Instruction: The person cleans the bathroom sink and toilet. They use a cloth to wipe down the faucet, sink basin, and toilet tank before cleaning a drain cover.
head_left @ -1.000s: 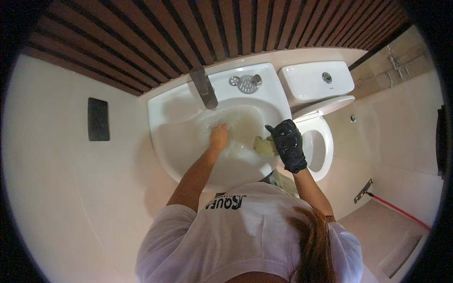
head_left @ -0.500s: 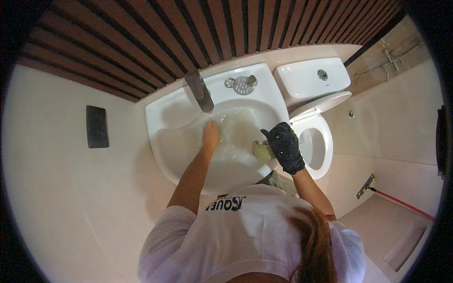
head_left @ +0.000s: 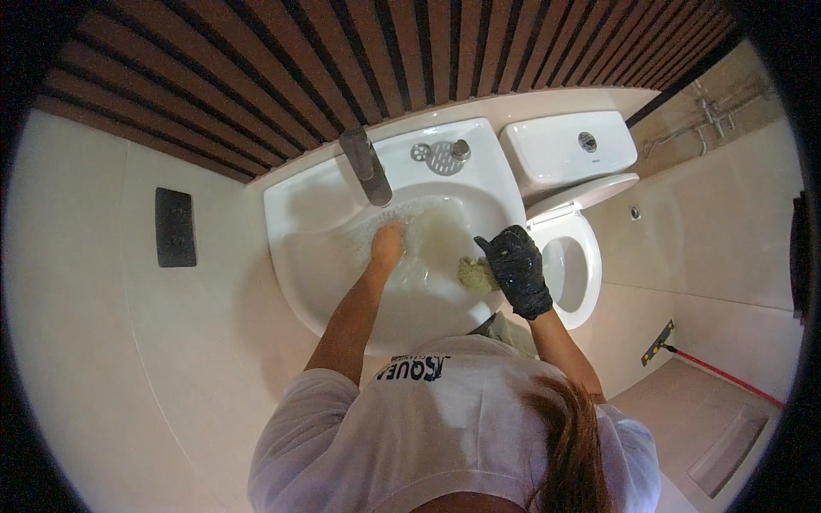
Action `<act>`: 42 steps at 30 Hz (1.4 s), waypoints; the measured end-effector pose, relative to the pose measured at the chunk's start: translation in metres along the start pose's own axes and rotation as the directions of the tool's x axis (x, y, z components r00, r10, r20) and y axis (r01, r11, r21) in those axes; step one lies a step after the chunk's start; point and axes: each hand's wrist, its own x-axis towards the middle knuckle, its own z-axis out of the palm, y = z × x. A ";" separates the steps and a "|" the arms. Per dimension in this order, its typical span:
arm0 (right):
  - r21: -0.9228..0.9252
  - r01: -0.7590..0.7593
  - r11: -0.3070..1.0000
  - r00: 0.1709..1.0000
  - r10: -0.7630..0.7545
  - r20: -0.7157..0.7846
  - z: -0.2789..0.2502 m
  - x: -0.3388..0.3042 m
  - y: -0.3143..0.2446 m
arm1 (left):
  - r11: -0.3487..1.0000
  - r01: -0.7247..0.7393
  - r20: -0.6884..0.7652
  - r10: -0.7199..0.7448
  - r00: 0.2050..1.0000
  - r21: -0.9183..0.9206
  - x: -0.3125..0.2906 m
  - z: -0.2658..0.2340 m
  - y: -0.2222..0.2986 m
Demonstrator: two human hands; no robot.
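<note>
The left hand [head_left: 387, 242], bare, reaches forward into the white basin [head_left: 301, 265], its fingers in stirred, splashing water just below the dark faucet [head_left: 373, 175]. How far those fingers are open cannot be told, nor whether they hold anything. Cloudy water [head_left: 440, 227] lies in the bowl of the basin, mostly to the right of the left hand, with pale froth and ripples around the fingertips.

The right hand [head_left: 517, 272] wears a wet black glove and is over the basin's right edge. Its fingers are curled in around a pale green wad [head_left: 476, 275], while the thumb sticks out to the left; the wad pokes out on the side toward the left hand. Whether it is cloth or sponge is unclear.

Beyond both hands, a perforated metal plate [head_left: 444, 160] is on the basin's back ledge. Just right of the gloved hand is the toilet bowl [head_left: 588, 295], its lid [head_left: 603, 191] raised; what it contains is hard to make out. Farther beyond that hand is the closed white cistern [head_left: 547, 154].
</note>
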 end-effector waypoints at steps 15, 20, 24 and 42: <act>0.210 -0.072 0.975 0.995 0.055 0.088 0.067 0.009 0.002 | 0.265 0.516 0.550 0.070 0.832 -0.814 -0.086 -0.149 0.092; 0.684 -0.197 0.702 0.979 0.105 0.175 0.132 -0.010 -0.010 | -0.336 0.484 0.480 0.100 0.872 -0.808 -0.117 -0.151 0.101; 0.269 0.025 0.963 0.999 -0.035 0.032 0.099 0.058 -0.020 | -0.010 0.473 0.461 -0.239 0.854 -0.881 -0.136 -0.165 0.087; 0.659 -0.164 0.734 0.968 -0.010 0.252 0.095 0.171 -0.017 | 0.403 0.377 0.173 -0.457 0.873 -0.834 -0.162 -0.224 0.054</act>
